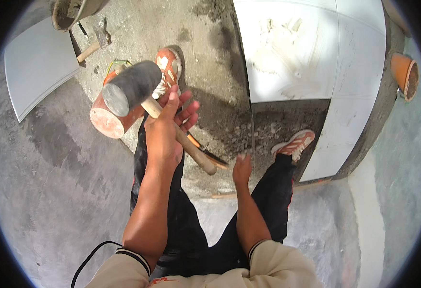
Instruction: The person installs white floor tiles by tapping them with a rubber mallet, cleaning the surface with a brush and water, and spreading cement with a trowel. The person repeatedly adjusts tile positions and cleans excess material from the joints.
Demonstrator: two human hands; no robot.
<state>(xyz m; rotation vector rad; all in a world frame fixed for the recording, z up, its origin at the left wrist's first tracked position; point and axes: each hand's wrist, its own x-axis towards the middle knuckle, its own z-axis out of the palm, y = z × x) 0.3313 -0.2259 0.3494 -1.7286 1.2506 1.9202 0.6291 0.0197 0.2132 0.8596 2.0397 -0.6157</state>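
While the left hand (161,129), fingers loosely spread, holds the rubber mallet (152,106) at the view's 10 o'clock, its black head (138,84) points toward 10, its long wooden handle (197,153) toward 4. The right hand (242,168) is curled; I cannot tell around what.

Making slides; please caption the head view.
Left hand loosely holding a mallet, with a smeared white slab at right.

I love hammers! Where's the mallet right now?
Left of centre in the head view, the mallet is in the left hand, its head showing just left of the left shoe.
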